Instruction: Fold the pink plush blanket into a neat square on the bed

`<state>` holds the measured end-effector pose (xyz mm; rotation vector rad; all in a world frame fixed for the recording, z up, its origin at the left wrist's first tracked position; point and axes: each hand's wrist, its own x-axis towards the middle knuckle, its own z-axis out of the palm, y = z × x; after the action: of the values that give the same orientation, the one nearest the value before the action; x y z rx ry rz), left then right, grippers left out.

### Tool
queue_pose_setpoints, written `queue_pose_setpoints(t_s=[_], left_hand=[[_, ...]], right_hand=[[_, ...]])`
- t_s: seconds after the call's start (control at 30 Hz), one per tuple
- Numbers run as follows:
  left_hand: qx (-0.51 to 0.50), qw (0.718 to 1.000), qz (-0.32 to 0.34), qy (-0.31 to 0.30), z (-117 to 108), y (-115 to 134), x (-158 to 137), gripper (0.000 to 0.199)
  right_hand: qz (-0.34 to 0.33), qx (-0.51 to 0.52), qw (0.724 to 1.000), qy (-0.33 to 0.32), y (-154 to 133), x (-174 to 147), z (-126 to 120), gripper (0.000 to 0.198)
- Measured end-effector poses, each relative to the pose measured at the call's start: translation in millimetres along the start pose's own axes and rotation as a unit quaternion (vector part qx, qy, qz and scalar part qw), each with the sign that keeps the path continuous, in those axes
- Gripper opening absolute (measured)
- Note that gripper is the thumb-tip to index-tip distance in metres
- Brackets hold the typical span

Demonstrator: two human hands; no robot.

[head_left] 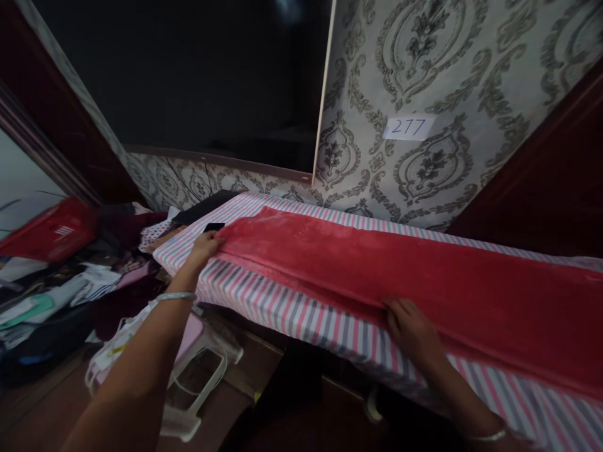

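Note:
A long red cloth [377, 263] lies folded lengthwise on a striped table cover [264, 295], its layered front edge towards me. My left hand [206, 246] pinches the cloth's near left corner. Further right, my right hand [411, 326] grips the upper layer along the front edge, fingers closed on the fabric, and a gap shows between the layers there. A small black object [214, 226], flat like a phone, lies just beyond my left hand. The cloth's right end runs towards the picture's edge.
A large dark television [211, 81] hangs on the patterned wall above the table, beside a paper label [409, 127] reading 277. Heaped clothes [89, 282] and a red bag [51, 229] lie to the left. A pale plastic stool [202, 351] stands below the table's left end.

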<state>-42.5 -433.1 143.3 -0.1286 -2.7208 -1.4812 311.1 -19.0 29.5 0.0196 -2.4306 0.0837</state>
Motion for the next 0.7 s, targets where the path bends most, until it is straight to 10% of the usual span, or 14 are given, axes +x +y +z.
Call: queue_pose_setpoints(t_s=[0.7], left_hand=[[0.116,0.993,-0.027,-0.011,9,-38,-23,0.016]], right_hand=[[0.020,0.028,0.999,-0.019,-11,-10,0,0.029]])
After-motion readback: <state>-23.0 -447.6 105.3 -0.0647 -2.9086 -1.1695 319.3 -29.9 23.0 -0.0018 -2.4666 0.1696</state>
